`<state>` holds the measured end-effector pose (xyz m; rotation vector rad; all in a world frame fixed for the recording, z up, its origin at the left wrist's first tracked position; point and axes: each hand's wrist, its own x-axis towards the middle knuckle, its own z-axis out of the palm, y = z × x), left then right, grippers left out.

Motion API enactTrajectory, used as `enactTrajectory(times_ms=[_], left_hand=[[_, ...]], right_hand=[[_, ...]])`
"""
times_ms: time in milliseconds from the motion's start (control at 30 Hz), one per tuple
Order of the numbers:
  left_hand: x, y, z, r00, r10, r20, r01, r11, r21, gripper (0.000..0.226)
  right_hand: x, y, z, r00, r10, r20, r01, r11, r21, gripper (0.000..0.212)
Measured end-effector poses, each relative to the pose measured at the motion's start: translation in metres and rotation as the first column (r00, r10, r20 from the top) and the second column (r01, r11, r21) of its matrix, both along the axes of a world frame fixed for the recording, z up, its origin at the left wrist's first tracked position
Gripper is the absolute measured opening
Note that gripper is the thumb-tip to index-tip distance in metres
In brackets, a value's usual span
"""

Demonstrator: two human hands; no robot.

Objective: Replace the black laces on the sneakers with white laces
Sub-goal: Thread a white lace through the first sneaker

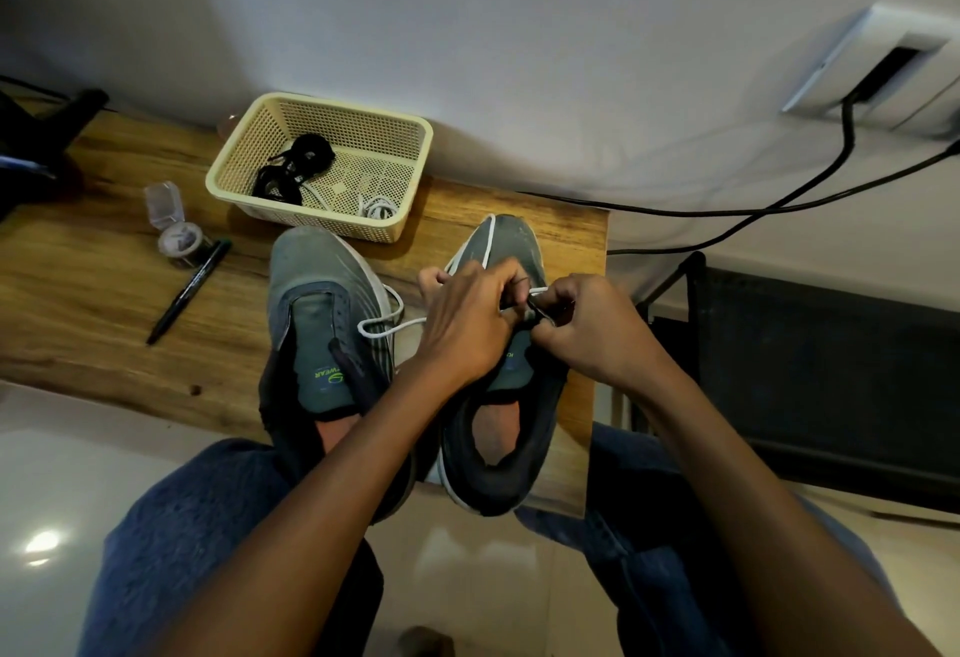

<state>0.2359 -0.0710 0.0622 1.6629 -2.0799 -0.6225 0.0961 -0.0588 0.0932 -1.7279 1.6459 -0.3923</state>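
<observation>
Two grey sneakers stand side by side on the wooden table, toes pointing away from me. The left sneaker (317,323) has no lace in its eyelets. Over the right sneaker (511,427) both my hands work at the eyelets. My left hand (467,323) pinches the white lace (387,323), which loops out to the left and also runs up over the toe. My right hand (587,329) pinches the lace's end at the shoe's right eyelet row. A cream basket (363,123) behind the shoes holds coiled black laces (296,170) and another white lace (379,206).
A black pen (187,292) and a small clear container (174,225) lie on the table (104,266) left of the shoes. The table's right edge is close beside the right sneaker. Black cables (779,209) run along the wall at the right. My knees are below the table's front edge.
</observation>
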Motion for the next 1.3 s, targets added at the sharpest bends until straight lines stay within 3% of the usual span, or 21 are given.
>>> enactTrajectory(times_ms=[167, 267, 633, 867, 1000, 1133, 1300], left_hand=[[-0.003, -0.001, 0.002, 0.998, 0.044, -0.038, -0.044, 0.999, -0.01, 0.033], [-0.001, -0.008, 0.003, 0.995, 0.089, -0.04, -0.089, 0.996, -0.001, 0.031], [-0.002, -0.006, -0.003, 0.994, 0.072, -0.084, -0.062, 0.991, 0.12, 0.035], [-0.001, -0.006, -0.019, 0.981, 0.113, -0.159, -0.092, 0.987, 0.134, 0.03], [0.0, -0.005, -0.006, 0.979, 0.088, -0.182, -0.064, 0.989, 0.134, 0.02], [0.001, -0.009, 0.004, 0.989, 0.05, -0.137, -0.027, 0.987, 0.158, 0.014], [0.003, -0.01, 0.0, 0.985, 0.027, -0.171, 0.009, 0.979, 0.204, 0.026]], right_hand=[[-0.003, 0.002, 0.005, 0.945, -0.295, 0.139, 0.279, 0.952, 0.125, 0.013], [-0.001, 0.005, 0.006, 0.909, -0.384, 0.158, 0.361, 0.919, 0.157, 0.009], [0.005, 0.011, 0.006, 0.907, -0.412, 0.086, 0.401, 0.908, 0.121, 0.013], [0.01, 0.015, 0.009, 0.958, -0.287, 0.002, 0.287, 0.958, 0.026, 0.012], [0.004, 0.012, 0.005, 0.935, -0.344, 0.089, 0.34, 0.939, 0.06, 0.011], [0.0, 0.002, 0.001, 0.787, -0.549, 0.28, 0.481, 0.831, 0.28, 0.009], [0.005, -0.001, -0.001, 0.834, -0.503, 0.229, 0.44, 0.855, 0.273, 0.005]])
